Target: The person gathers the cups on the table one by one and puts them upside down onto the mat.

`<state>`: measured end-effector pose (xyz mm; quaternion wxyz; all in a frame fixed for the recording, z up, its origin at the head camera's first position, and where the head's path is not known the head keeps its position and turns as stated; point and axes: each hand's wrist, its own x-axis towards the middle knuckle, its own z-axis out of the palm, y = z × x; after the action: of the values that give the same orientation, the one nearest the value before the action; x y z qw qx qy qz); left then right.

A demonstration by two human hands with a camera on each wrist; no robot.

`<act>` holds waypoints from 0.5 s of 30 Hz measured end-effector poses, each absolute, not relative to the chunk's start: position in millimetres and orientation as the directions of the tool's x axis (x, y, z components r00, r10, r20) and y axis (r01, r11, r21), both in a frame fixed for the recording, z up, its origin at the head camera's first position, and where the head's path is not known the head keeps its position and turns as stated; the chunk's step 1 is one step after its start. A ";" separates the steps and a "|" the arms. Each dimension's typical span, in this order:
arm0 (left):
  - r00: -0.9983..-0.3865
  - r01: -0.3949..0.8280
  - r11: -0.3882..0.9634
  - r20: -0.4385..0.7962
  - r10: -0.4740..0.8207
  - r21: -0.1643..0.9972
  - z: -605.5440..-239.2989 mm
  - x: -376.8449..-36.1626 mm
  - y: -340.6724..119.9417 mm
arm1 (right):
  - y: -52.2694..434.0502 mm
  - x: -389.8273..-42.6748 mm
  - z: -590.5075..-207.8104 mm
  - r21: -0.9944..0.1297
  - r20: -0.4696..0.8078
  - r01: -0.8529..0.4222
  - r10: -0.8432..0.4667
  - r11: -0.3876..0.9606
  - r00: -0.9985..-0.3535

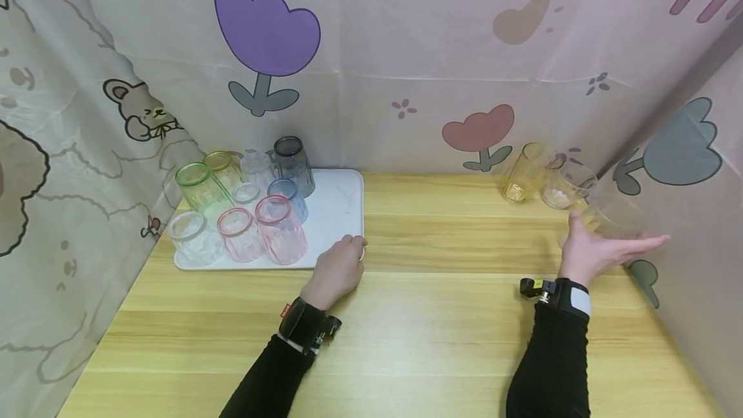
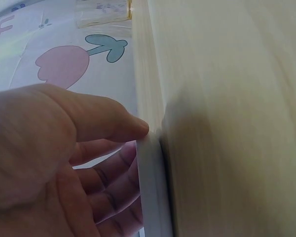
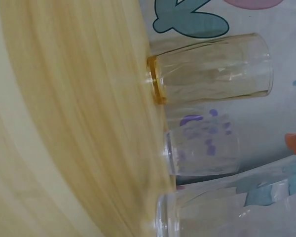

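At the front right corner of a white tray (image 1: 336,211), my left hand (image 1: 338,271) pinches the rim. In the left wrist view the thumb (image 2: 108,118) lies on the tray's edge (image 2: 155,192), with the other fingers curled on its far side. My right hand (image 1: 592,251) spreads its thumb and fingers wide beside a clear glass (image 1: 621,215) at the right. Whether it touches that glass I cannot tell. Further left along the wall stand a shorter clear glass (image 1: 567,187) and a yellow-tinted glass (image 1: 522,176), seen in the right wrist view too.
Several glasses crowd the tray's left and middle, among them a green glass (image 1: 203,189), a dark grey glass (image 1: 295,166), a blue glass (image 1: 295,199) and a pink glass (image 1: 281,231). Patterned curtains (image 1: 383,31) border the wooden table (image 1: 429,340) at back and sides.
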<state>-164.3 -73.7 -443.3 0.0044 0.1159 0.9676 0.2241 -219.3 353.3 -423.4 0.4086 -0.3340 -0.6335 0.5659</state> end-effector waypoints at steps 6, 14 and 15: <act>-0.974 0.219 0.874 0.040 0.224 0.435 -442.5 -164.2 -73.6 | 359.9 -219.9 -431.6 -0.994 0.090 0.005 0.860 0.106 -0.502; -0.973 0.225 0.874 0.055 0.224 0.430 -443.9 -163.9 -73.2 | 366.0 -221.2 -437.1 -0.994 0.055 0.050 0.862 0.092 -0.504; -0.973 0.226 0.874 0.056 0.224 0.431 -444.4 -163.9 -73.3 | 366.4 -221.4 -437.8 -0.992 0.063 0.064 0.865 0.108 -0.498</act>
<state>-163.9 -73.3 -444.4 -0.0024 0.1161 0.9679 0.2230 -221.4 366.4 -437.8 0.3539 -0.3544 -0.6550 0.5658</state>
